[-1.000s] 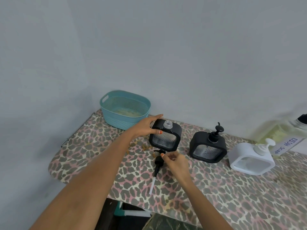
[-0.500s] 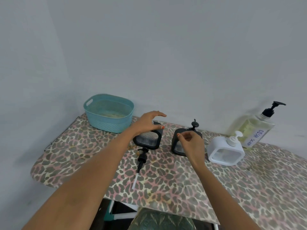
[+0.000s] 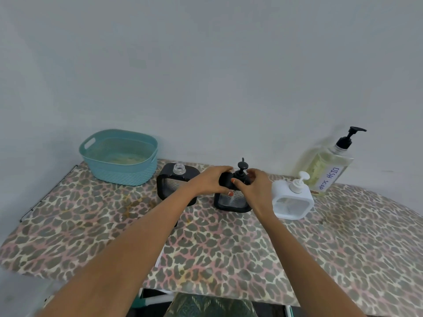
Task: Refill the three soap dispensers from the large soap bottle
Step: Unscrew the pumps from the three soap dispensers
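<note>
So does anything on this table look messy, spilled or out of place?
Yellowish-brown stains mark the leopard-print cover in front of the teal basket, like dried spills. The left black dispenser stands uncapped, which fits the refilling.

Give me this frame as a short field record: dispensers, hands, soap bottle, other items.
left black dispenser: pump off, neck open, untouched
middle black dispenser: pump still on, both hands on it
white dispenser: pump on, untouched
left hand: gripping middle dispenser's top
right hand: at the pump collar, grip not clear
large soap bottle: upright at the wall, far right, pump on, labelled DISH SOAP
teal basket: back left on the table
table: leopard-print cover
</note>
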Available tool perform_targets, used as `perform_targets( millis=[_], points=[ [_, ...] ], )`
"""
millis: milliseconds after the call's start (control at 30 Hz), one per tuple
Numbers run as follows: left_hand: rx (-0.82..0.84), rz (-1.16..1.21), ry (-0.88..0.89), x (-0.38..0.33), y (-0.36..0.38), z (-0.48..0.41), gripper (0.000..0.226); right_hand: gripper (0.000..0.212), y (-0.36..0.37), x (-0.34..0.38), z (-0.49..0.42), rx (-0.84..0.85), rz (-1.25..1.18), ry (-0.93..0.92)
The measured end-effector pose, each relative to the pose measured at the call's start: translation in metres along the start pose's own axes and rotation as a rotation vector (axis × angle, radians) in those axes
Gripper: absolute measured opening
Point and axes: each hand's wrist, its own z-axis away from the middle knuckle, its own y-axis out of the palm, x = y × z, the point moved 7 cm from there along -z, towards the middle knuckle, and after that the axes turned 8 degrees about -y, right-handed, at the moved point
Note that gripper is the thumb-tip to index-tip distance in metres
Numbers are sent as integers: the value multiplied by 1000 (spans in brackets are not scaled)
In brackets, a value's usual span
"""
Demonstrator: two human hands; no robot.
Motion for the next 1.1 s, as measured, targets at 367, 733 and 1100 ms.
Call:
perform_targets(
  millis=[367,733,1100],
  points=[
    [-71,115,30,2,-1,-1,56,29,10,8,-13,92,100,-108],
    [-69,81,12,1,-3,-1,57,38,10,2,-18,280,-75,-48],
    [-65,102,7,2,-3,0,58,52,3,-2,-11,50,-166,-25]
  ],
)
